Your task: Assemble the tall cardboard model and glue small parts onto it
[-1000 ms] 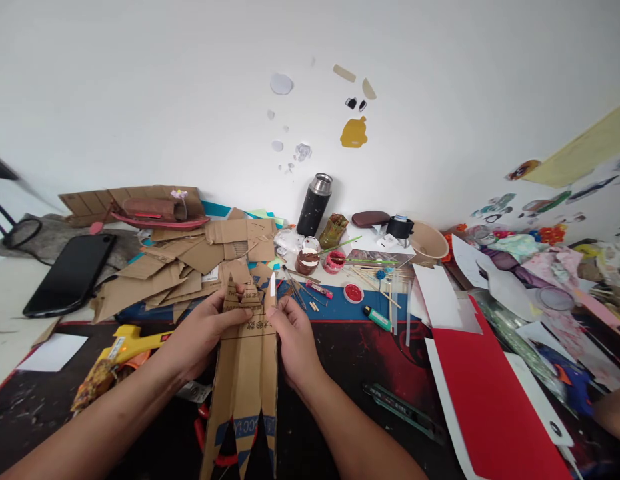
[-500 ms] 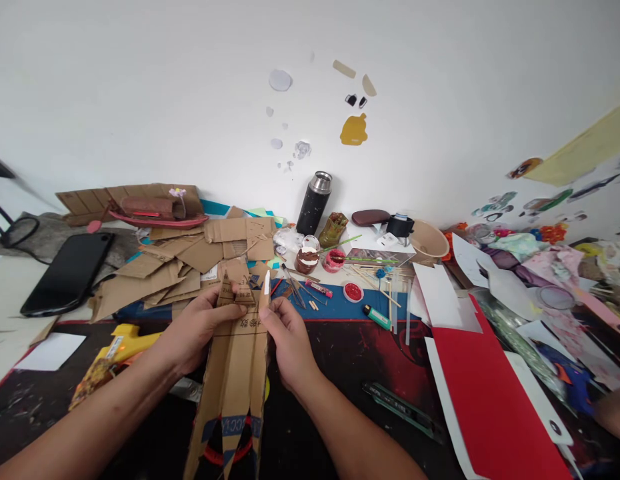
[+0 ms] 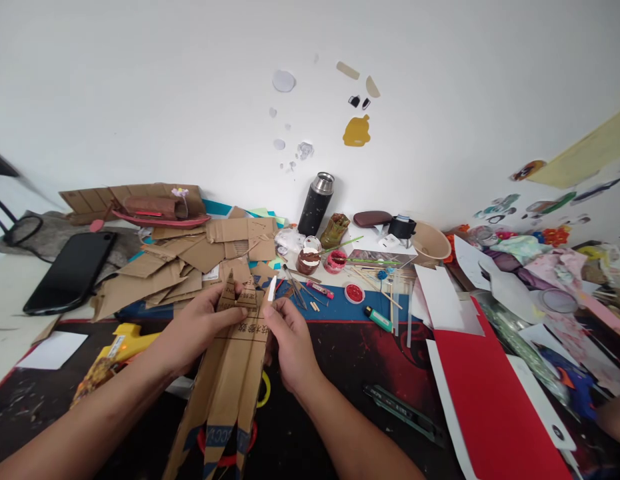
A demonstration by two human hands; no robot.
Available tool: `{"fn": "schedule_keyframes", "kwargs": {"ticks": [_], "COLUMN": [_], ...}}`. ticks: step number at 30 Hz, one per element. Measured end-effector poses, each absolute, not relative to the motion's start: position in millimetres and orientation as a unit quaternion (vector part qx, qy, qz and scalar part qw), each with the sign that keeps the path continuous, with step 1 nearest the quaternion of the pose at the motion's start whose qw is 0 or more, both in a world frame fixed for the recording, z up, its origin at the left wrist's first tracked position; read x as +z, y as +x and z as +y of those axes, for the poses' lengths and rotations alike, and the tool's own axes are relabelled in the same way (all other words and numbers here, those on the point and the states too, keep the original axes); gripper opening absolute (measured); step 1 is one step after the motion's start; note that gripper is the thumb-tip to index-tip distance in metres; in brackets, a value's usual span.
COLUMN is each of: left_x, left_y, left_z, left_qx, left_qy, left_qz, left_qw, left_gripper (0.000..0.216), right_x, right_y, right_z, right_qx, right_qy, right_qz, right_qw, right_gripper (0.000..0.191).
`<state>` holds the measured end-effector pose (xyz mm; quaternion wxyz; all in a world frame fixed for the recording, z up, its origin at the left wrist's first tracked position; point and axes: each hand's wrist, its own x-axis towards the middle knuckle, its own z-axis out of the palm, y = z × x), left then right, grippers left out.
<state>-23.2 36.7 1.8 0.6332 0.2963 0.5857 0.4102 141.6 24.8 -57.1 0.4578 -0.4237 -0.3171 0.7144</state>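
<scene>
A long folded strip of cardboard [image 3: 230, 373], printed with dark characters and a blue band, is held up in front of me. Its ends are cut into points. My left hand [image 3: 203, 327] grips its left side near the upper end, thumb lying across the printed face. On the right edge, my right hand [image 3: 290, 340] pinches the cardboard close to a white-faced pointed tip. Beneath the lower end, red and yellow rings show partly on the dark mat. A yellow glue gun [image 3: 123, 347] lies beyond my left forearm, partly covered by it.
Cardboard scraps [image 3: 155, 267] are heaped at the back left near a black phone [image 3: 70, 273]. A black flask [image 3: 316, 203] stands by the wall, with paint jars in front. A utility knife [image 3: 405, 413] and red sheet [image 3: 490, 400] lie to the right.
The cardboard's lower end has swung left and its upper tips have shifted slightly right. More of the yellow ring now shows. Both hands keep their hold.
</scene>
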Motion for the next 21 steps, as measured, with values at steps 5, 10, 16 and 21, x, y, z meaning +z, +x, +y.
{"fn": "schedule_keyframes", "kwargs": {"ticks": [5, 10, 16, 21], "left_x": [4.6, 2.2, 2.5, 0.5], "left_y": [-22.8, -25.6, -28.2, -28.9], "left_z": [35.4, 35.1, 32.9, 34.1], "left_qx": [0.408, 0.403, 0.390, 0.381], "left_qy": [0.323, 0.372, 0.437, 0.419], "left_qz": [0.582, 0.582, 0.571, 0.557], "left_qw": [0.625, 0.600, 0.575, 0.607], "left_gripper": [0.053, 0.059, 0.058, 0.055], "right_x": [-56.5, -53.7, -53.3, -55.6], "right_y": [143.7, 143.7, 142.5, 142.3], "right_z": [27.4, 27.5, 24.6, 25.0], "right_qx": [0.707, 0.712, 0.713, 0.730], "right_qy": [-0.424, -0.422, -0.420, -0.414], "right_qz": [-0.309, -0.303, -0.293, -0.287], "right_qw": [0.474, 0.472, 0.479, 0.462], "right_gripper": [0.063, 0.066, 0.067, 0.067]}}
